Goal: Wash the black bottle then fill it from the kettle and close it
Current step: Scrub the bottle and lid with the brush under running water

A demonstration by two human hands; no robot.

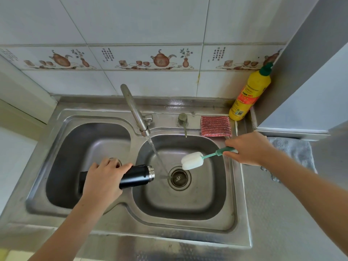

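Fingers of the left hand (pixel 102 180) wrap the black bottle (pixel 135 176), lying sideways over the sink (pixel 188 208), open mouth beside the tap (pixel 134 110) stream; right hand (pixel 246 148) fingers pinch the brush (pixel 192 160) handle, sponge head hovering above the drain (pixel 178 178).

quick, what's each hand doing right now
Left hand: grips the black bottle, held on its side over the sink.
Right hand: holds the bottle brush by its green handle.
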